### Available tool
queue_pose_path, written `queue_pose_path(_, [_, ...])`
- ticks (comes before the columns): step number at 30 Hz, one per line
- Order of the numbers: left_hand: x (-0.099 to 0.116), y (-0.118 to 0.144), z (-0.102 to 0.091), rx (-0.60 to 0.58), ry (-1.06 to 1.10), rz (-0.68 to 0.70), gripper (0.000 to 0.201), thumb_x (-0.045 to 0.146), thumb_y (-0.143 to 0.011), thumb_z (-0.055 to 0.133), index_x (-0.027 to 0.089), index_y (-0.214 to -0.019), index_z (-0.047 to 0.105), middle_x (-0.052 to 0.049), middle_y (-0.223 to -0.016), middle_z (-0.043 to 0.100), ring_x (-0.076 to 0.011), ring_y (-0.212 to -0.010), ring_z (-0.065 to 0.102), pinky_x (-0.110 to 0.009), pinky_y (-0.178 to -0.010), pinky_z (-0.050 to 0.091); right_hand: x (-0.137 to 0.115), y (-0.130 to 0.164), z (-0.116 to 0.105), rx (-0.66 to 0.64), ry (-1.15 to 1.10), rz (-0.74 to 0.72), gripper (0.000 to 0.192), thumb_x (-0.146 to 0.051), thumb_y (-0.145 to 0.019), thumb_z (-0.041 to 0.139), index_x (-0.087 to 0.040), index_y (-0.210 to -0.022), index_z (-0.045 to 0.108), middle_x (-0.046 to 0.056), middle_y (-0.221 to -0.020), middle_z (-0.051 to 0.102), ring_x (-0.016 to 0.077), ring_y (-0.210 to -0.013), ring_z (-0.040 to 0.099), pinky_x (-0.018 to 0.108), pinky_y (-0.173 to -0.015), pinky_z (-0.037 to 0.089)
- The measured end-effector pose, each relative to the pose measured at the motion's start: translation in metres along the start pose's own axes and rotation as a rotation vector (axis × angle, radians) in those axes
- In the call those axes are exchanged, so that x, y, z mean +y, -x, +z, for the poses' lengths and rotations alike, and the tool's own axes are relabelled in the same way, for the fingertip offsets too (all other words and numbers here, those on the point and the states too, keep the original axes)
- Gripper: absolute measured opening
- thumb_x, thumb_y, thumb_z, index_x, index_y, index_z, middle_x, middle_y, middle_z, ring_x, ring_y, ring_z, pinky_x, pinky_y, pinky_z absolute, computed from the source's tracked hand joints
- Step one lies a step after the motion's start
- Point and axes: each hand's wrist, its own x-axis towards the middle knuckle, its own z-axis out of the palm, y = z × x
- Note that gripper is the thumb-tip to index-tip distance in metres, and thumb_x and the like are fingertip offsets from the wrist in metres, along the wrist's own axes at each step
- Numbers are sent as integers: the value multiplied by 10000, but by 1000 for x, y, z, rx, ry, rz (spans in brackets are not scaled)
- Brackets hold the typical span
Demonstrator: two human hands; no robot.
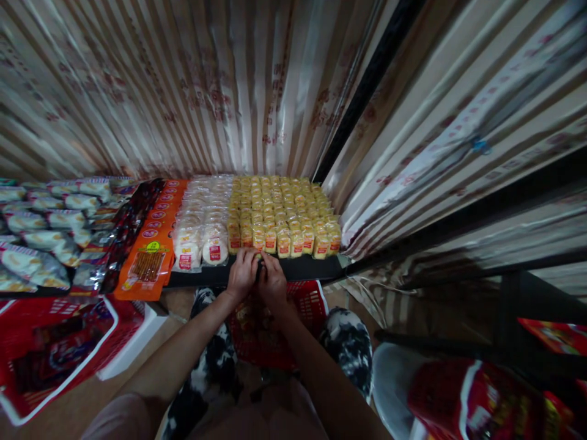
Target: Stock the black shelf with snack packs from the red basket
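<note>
The left hand (242,274) and the right hand (272,282) were held close together at the front edge of the black shelf (308,267), their fingers (250,256) curled inward and nearly meeting, though whether anything was gripped between them could not be told. Just beyond them, the small yellow packets (284,215) were lined up in rows on the shelf, with round white packets (214,247) and orange packets (147,260) set out to their left. Below the hands, a red basket (312,307) was seen between the knees (349,342), its contents too dim to be made out.
</note>
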Motion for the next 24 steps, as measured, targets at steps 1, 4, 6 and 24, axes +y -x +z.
queue_pose_path(1, [-1,0,1,-14,-10,3,250,204,-896,402,175,-1106,534,-78,-1023,547,-165,-974,564,-288,-882,484,-1,0,0,5,1,8,455,-148,-844,354,-185,-1271,507,104,-1147,585,187,-1071,536,340,-957,445])
queue_pose_path(4, [-3,-3,4,-51,-29,-5,305,212,-908,377,176,-1179,513,-83,-1064,548,-163,-1008,557,-273,-894,478,-2,-2,1,7,0,23,458,-141,-844,349,-192,-1268,513,98,-1149,589,181,-1060,545,328,-948,450])
queue_pose_path(6, [-4,-5,6,-70,-36,-5,325,220,-914,362,173,-1199,513,-91,-1082,543,-163,-1019,554,-270,-895,479,-1,-3,1,3,11,38,468,-129,-833,357,-205,-1265,521,91,-1146,591,181,-1072,539,326,-952,445])
queue_pose_path(24, [-8,-1,11,-112,-140,-16,391,231,-917,348,190,-1290,459,-97,-1137,531,-159,-988,579,-217,-797,493,-5,-22,5,75,55,245,527,-149,-801,356,-202,-1313,468,75,-943,624,191,-873,581,305,-834,466])
